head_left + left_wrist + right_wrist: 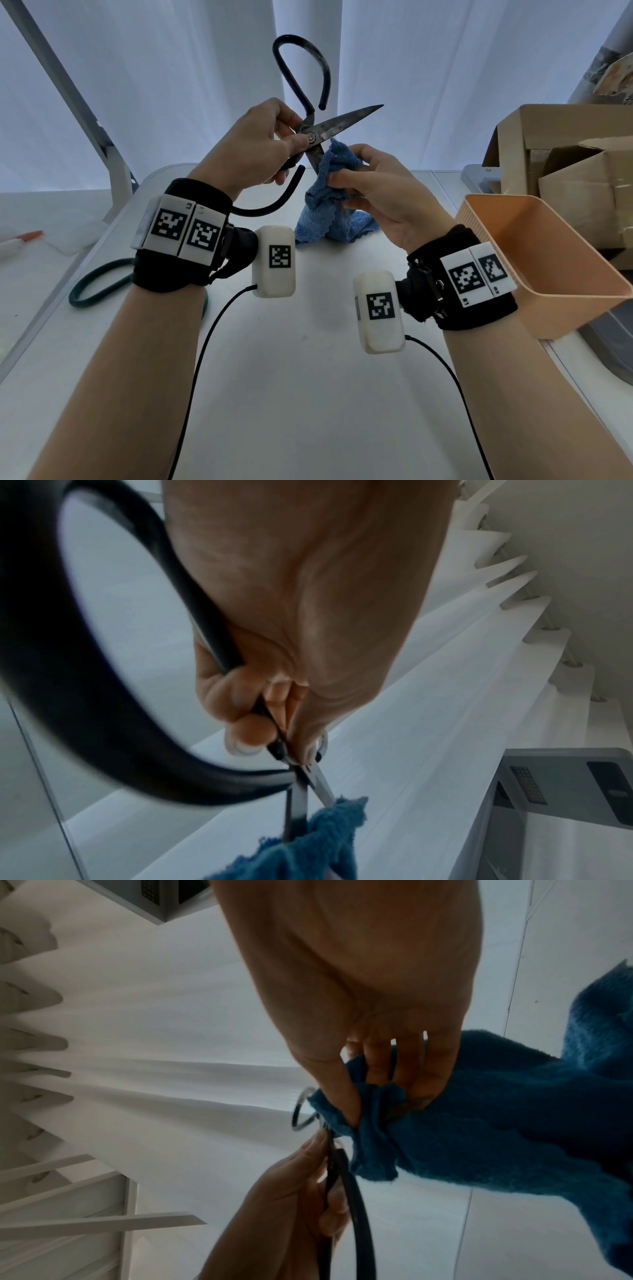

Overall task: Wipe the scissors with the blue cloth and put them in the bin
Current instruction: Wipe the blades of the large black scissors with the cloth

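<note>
The left hand (251, 147) grasps a pair of large metal scissors with black looped handles (310, 135) at the pivot, thumb and fingers pinched round it, blades spread open in the air above the white table (308, 359). Just right of it, the right hand (380, 192) clutches a bunched blue terry cloth (329, 198) round the lower blade, the cloth's tail trailing down to the table. The empty peach plastic bin (534, 246) stands beside the right wrist, on its outer side.
</note>
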A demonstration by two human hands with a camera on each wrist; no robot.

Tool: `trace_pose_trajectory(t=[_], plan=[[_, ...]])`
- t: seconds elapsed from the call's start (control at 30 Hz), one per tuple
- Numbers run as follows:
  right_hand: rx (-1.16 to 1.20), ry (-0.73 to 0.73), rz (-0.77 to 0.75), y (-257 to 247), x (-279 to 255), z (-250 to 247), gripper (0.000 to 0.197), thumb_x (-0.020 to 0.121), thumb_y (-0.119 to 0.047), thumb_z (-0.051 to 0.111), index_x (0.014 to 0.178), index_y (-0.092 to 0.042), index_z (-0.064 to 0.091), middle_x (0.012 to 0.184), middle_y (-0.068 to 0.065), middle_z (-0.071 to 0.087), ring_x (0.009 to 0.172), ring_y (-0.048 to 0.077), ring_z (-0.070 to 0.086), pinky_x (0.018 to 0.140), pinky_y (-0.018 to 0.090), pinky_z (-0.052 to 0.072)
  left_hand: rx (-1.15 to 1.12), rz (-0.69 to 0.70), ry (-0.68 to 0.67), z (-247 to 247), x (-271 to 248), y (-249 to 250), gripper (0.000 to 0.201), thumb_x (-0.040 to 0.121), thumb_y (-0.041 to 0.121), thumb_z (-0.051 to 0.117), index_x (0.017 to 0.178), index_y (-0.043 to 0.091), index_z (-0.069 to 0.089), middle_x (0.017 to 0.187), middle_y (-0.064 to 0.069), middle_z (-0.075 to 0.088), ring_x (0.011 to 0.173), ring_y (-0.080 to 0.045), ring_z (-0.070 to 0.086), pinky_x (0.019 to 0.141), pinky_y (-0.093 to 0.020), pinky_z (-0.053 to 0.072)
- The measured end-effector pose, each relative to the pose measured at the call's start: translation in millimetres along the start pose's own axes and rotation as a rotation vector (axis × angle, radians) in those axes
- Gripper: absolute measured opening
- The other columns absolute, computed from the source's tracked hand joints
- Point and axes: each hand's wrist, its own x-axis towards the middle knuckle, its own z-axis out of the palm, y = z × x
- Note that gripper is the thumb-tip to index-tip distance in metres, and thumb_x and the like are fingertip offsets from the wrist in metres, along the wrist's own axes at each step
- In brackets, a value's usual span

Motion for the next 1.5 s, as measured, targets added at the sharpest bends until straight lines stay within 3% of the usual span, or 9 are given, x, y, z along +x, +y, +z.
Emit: trace_pose_trajectory(t=[0.17, 0.33, 0.57, 0.73, 0.9, 1.0, 1.1, 1.3, 1.5], plan=[[0.025, 0.049, -0.028, 3, 1, 0, 0.035, 0.088, 0.001, 0.068, 0.122, -0.003, 0.058, 0.104, 0.014, 0.071, 0.086, 0.016, 0.068, 0.067, 0.020, 0.054, -0.057, -0.014, -0.023, -3, 0, 1, 0.020, 0.099, 0.017, 0.060, 0.115, 0.008, 0.051, 0.097, -0.006, 0.059, 0.048, -0.016, 0.059, 0.047, -0.024, 0.050], [-0.023, -0.038, -0.021, 2, 1, -3, 0.037, 0.085, 0.012, 0.060, 0.115, -0.010, 0.059, 0.103, 0.013, 0.069, 0.086, 0.020, 0.067, 0.075, 0.027, 0.055, -0.078, -0.033, -0.052, -7, -1, 0, 0.021, 0.099, 0.015, 0.059, 0.116, 0.007, 0.051, 0.096, -0.006, 0.059, 0.049, -0.016, 0.061, 0.050, -0.025, 0.053], [0.050, 0.020, -0.056, 2, 1, -2, 0.029, 0.089, 0.003, 0.066, 0.116, -0.005, 0.058, 0.096, 0.009, 0.069, 0.074, 0.011, 0.067, 0.063, 0.018, 0.052, -0.071, 0.030, -0.093, -6, -3, 4, 0.015, 0.101, 0.014, 0.057, 0.112, 0.009, 0.049, 0.097, -0.007, 0.061, 0.055, -0.024, 0.063, 0.052, -0.028, 0.054], [-0.052, -0.080, -0.024, 0, 0, -10, 0.035, 0.086, 0.008, 0.066, 0.117, -0.007, 0.060, 0.102, 0.012, 0.072, 0.093, 0.022, 0.069, 0.089, 0.033, 0.058, -0.071, 0.027, -0.067, -10, -3, 1, 0.015, 0.100, 0.013, 0.057, 0.113, 0.009, 0.049, 0.095, -0.006, 0.061, 0.055, -0.021, 0.062, 0.053, -0.029, 0.056], [0.047, 0.019, -0.060, 2, 2, -4, 0.033, 0.085, 0.006, 0.068, 0.115, -0.003, 0.059, 0.102, 0.016, 0.069, 0.088, 0.021, 0.068, 0.076, 0.027, 0.059, -0.054, 0.060, -0.118, -2, -4, 6, 0.014, 0.100, 0.012, 0.057, 0.112, 0.009, 0.050, 0.103, -0.007, 0.059, 0.059, -0.026, 0.061, 0.054, -0.029, 0.055], [-0.011, -0.014, -0.049, 2, 2, -5, 0.033, 0.085, 0.007, 0.068, 0.113, -0.005, 0.059, 0.096, 0.012, 0.068, 0.080, 0.016, 0.066, 0.070, 0.022, 0.055, -0.036, 0.068, -0.093, -3, -3, 5, 0.013, 0.100, 0.012, 0.057, 0.111, 0.010, 0.050, 0.102, -0.004, 0.059, 0.058, -0.025, 0.061, 0.053, -0.029, 0.055], [-0.079, -0.069, -0.015, 2, 1, -7, 0.034, 0.083, 0.006, 0.069, 0.114, -0.005, 0.061, 0.097, 0.014, 0.069, 0.083, 0.018, 0.066, 0.073, 0.022, 0.055, -0.033, 0.058, -0.082, -6, -2, 3, 0.013, 0.100, 0.012, 0.057, 0.111, 0.011, 0.050, 0.104, -0.006, 0.060, 0.056, -0.022, 0.061, 0.053, -0.028, 0.054], [-0.005, -0.009, -0.065, 4, 2, -3, 0.030, 0.085, 0.004, 0.069, 0.111, -0.006, 0.061, 0.093, 0.009, 0.070, 0.082, 0.013, 0.068, 0.067, 0.020, 0.054, -0.014, 0.092, -0.114, -3, -4, 4, 0.012, 0.099, 0.011, 0.058, 0.109, 0.012, 0.051, 0.099, -0.003, 0.060, 0.054, -0.021, 0.060, 0.052, -0.028, 0.054], [-0.039, -0.077, -0.040, 2, 1, -5, 0.030, 0.085, 0.003, 0.070, 0.113, -0.003, 0.061, 0.097, 0.014, 0.070, 0.083, 0.018, 0.068, 0.073, 0.024, 0.057, -0.045, 0.080, -0.099, -6, -3, 3, 0.012, 0.099, 0.011, 0.058, 0.110, 0.012, 0.051, 0.103, -0.006, 0.059, 0.057, -0.025, 0.060, 0.057, -0.033, 0.056]])
